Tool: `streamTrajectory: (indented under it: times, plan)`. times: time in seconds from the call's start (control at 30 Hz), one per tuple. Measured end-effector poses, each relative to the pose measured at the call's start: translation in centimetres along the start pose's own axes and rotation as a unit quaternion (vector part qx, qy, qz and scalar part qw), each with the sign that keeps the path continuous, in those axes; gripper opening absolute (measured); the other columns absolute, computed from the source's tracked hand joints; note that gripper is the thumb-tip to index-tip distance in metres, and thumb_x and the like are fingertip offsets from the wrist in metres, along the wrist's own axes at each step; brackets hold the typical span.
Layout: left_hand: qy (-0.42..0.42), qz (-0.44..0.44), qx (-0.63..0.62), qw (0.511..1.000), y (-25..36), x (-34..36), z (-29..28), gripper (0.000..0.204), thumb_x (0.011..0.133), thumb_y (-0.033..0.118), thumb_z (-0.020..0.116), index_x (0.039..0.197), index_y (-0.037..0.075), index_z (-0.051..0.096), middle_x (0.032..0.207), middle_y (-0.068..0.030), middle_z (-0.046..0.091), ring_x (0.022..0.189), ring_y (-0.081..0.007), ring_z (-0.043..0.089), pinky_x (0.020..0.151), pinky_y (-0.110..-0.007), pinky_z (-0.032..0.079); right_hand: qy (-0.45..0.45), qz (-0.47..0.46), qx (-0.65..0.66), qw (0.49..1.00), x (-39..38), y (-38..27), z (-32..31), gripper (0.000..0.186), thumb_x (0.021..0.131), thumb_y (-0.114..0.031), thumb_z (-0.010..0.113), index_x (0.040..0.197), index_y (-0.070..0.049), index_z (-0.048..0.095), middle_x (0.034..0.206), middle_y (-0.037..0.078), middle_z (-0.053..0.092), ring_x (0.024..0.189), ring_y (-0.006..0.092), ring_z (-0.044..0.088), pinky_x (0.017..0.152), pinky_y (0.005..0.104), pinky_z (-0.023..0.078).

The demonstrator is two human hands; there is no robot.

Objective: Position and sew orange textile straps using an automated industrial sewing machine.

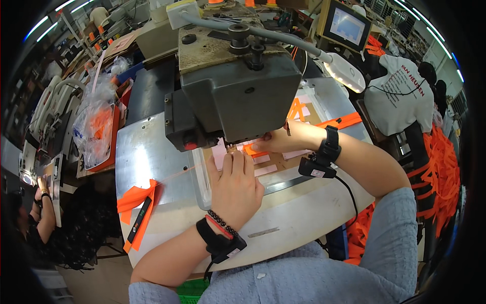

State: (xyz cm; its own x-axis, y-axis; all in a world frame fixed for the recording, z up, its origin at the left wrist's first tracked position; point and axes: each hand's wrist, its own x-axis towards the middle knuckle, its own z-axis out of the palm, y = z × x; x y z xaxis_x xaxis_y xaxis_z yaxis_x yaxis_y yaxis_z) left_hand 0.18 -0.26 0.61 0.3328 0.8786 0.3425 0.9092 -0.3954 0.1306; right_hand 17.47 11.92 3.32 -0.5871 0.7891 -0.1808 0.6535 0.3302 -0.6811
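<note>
Under the dark head of an industrial sewing machine (240, 96), both my hands work over a flat template with pale pink strips (266, 170). My left hand (235, 187) rests on its near part, fingers forward and slightly bent, the little finger apart; its fingertips sit close to the needle area, and I see nothing held in it. My right hand (283, 139) reaches in from the right, thumb and fingers on a short orange strap piece (249, 149); the machine head partly hides its fingertips. Another orange strap (347, 120) lies beyond my right wrist.
Orange straps with a black label (139, 220) lie at the table's left, a thread running from them toward the machine. A lamp (345, 72) hangs at right, near a screen (347, 25). A red bin (109, 147) with plastic bags stands left. Other people sit on both sides.
</note>
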Motion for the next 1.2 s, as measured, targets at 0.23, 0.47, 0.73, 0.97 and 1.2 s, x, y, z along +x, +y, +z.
streamTrajectory:
  times: [0.23, 0.47, 0.73, 0.97, 1.2]
  plan:
    - [0.022, 0.004, 0.018, 1.000, 0.2, 0.1, -0.1, 0.045, 0.079, 0.023, 0.061, 0.116, -0.005, 0.059, 0.115, -0.0144, 0.054, 0.113, -0.0285, 0.050, 0.106, -0.059, 0.030, -0.017, 0.014, -0.085, 0.996, 1.2, 0.6, 0.5, 0.029, 0.083, -0.031, 0.072, 0.086, -0.003, 0.066, 0.078, 0.010, 0.068, 0.074, 0.0217, 0.065, 0.069, 0.0331, 0.052]
    - [0.010, 0.000, 0.011, 1.000, 0.2, 0.1, -0.1, 0.047, 0.079, 0.022, 0.061, 0.117, -0.004, 0.058, 0.118, -0.0151, 0.054, 0.114, -0.0286, 0.050, 0.106, -0.060, 0.029, -0.014, -0.004, -0.096, 0.995, 1.6, 1.1, 1.0, 0.025, 0.082, -0.027, 0.071, 0.088, -0.003, 0.065, 0.081, 0.012, 0.069, 0.076, 0.0255, 0.066, 0.069, 0.0349, 0.053]
    - [-0.008, 0.003, 0.001, 1.000, -0.1, 0.2, -1.5, 0.048, 0.077, 0.020, 0.064, 0.119, -0.003, 0.057, 0.122, -0.0144, 0.055, 0.117, -0.0282, 0.051, 0.105, -0.061, 0.028, -0.006, -0.055, -0.089, 0.995, 2.2, 2.3, 1.6, 0.027, 0.083, -0.027, 0.070, 0.087, -0.001, 0.065, 0.082, 0.015, 0.068, 0.078, 0.0294, 0.066, 0.070, 0.0373, 0.053]
    - [-0.019, 0.047, -0.027, 0.998, -0.6, 0.6, -1.5, 0.054, 0.077, 0.028, 0.069, 0.120, -0.003, 0.058, 0.125, -0.0132, 0.055, 0.118, -0.0281, 0.050, 0.104, -0.060, 0.028, -0.015, -0.092, -0.090, 0.992, 3.4, 3.1, 1.8, 0.032, 0.082, -0.030, 0.068, 0.094, 0.000, 0.068, 0.081, 0.017, 0.070, 0.075, 0.0291, 0.068, 0.066, 0.0382, 0.053]
    - [-0.035, 0.076, -0.020, 0.996, -1.0, 0.7, -1.3, 0.058, 0.078, 0.032, 0.070, 0.122, -0.003, 0.057, 0.132, -0.0132, 0.054, 0.119, -0.0286, 0.049, 0.103, -0.060, 0.029, -0.049, -0.056, -0.089, 0.993, 3.8, 2.8, 1.7, 0.029, 0.082, -0.026, 0.066, 0.094, 0.000, 0.071, 0.075, 0.014, 0.070, 0.069, 0.0250, 0.068, 0.064, 0.0362, 0.054]
